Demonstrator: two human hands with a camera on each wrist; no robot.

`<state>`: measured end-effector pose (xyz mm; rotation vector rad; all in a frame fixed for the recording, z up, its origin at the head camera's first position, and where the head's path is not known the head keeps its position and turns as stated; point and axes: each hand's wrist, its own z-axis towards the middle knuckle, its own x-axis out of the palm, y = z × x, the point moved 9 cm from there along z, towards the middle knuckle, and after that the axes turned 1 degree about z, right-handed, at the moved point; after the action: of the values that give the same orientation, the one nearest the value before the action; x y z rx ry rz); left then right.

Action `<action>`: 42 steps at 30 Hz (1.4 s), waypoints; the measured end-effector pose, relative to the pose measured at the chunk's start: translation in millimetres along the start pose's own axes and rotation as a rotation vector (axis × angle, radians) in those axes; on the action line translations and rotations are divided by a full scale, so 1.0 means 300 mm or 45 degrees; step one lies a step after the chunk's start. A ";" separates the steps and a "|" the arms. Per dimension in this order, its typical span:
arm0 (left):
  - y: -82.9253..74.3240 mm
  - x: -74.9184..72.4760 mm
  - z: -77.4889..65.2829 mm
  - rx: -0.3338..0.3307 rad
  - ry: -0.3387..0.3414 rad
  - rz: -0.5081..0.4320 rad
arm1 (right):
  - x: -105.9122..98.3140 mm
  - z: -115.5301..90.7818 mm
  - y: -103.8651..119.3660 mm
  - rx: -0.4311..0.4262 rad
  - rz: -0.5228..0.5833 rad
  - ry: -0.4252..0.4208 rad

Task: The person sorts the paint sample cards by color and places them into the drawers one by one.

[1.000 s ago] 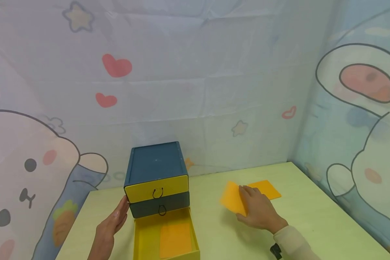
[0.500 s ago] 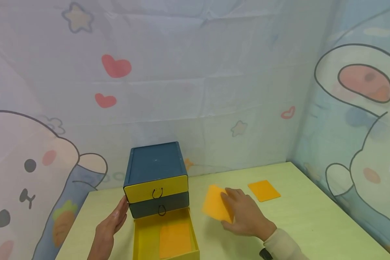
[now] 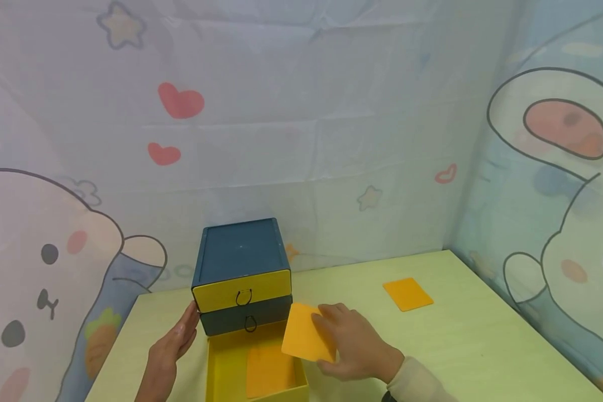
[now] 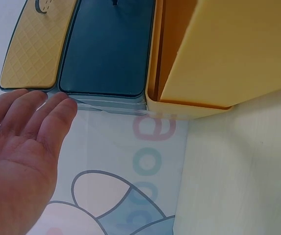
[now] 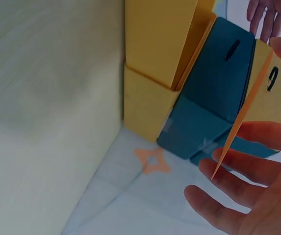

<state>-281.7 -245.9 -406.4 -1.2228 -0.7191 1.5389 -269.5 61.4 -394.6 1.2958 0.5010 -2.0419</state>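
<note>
My right hand (image 3: 354,347) pinches a thin orange square sheet (image 3: 307,333) by its edge, over the right wall of the pulled-out yellow bottom drawer (image 3: 221,368). Seen edge-on in the right wrist view, the sheet (image 5: 243,115) lies between thumb and fingers. Another orange sheet (image 3: 266,373) lies inside that drawer, partly covered by the drawer's front wall. My left hand (image 3: 168,350), fingers straight, rests its fingertips at the left side of the blue drawer unit (image 3: 242,251). In the left wrist view, the fingertips of the left hand (image 4: 25,152) meet the unit's edge.
A third orange square (image 3: 408,294) lies on the pale green table (image 3: 462,346) at the right. The unit's upper yellow drawer (image 3: 266,287) and middle dark drawer (image 3: 276,312) are closed, each with a black loop handle. A cartoon-printed cloth (image 3: 331,139) hangs behind.
My right hand has carried the orange sheet leftward and nearer, from above the table to the drawer's right wall. The left hand has kept its place at the drawer unit.
</note>
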 end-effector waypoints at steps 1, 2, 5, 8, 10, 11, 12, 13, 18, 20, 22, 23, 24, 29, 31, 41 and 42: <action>0.000 0.001 0.000 -0.005 0.000 -0.003 | 0.007 0.006 0.011 -0.015 0.007 0.008; 0.000 0.002 0.000 -0.008 0.000 -0.007 | 0.014 0.012 0.022 -0.030 0.012 0.013; -0.001 0.002 -0.002 -0.018 -0.003 -0.013 | 0.036 0.032 0.055 -0.071 0.025 0.035; -0.002 0.003 -0.002 -0.029 -0.001 -0.010 | 0.058 0.053 0.085 -0.102 0.020 0.064; -0.004 0.004 -0.002 -0.025 0.003 -0.007 | 0.075 0.066 0.101 -0.115 0.012 0.097; -0.004 0.004 -0.001 -0.022 0.004 -0.006 | 0.083 0.072 0.108 -0.118 0.012 0.119; -0.005 0.004 -0.001 -0.018 0.006 -0.005 | 0.091 0.077 0.115 -0.123 0.005 0.137; -0.005 0.004 -0.001 -0.015 0.007 -0.006 | 0.099 0.081 0.122 -0.130 0.004 0.154; -0.002 0.003 0.000 -0.010 0.005 -0.005 | 0.127 0.103 0.141 -0.142 0.015 0.206; 0.000 0.002 0.002 -0.013 0.002 -0.004 | 0.137 0.113 0.144 -0.140 0.012 0.217; 0.002 0.002 0.002 -0.017 0.001 -0.005 | 0.149 0.122 0.148 -0.142 0.002 0.229; 0.002 0.002 0.003 -0.019 0.001 -0.005 | 0.155 0.127 0.150 -0.144 -0.004 0.234; 0.002 0.002 0.003 -0.021 0.003 -0.007 | 0.161 0.132 0.151 -0.145 -0.010 0.241; 0.002 0.005 0.001 -0.032 0.015 -0.012 | 0.203 0.158 0.148 -0.129 -0.032 0.294; 0.002 0.006 -0.002 -0.046 0.018 -0.012 | 0.219 0.166 0.144 -0.117 -0.030 0.315; -0.011 0.003 -0.006 -0.013 0.009 0.012 | 0.239 0.202 0.191 -0.200 -0.084 0.304; -0.012 0.003 -0.006 -0.006 0.010 0.016 | 0.243 0.205 0.195 -0.200 -0.094 0.311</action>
<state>-278.9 -244.1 -404.1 -1.2388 -0.7112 1.5426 -289.4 -42.2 -431.7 1.4557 0.8146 -1.8691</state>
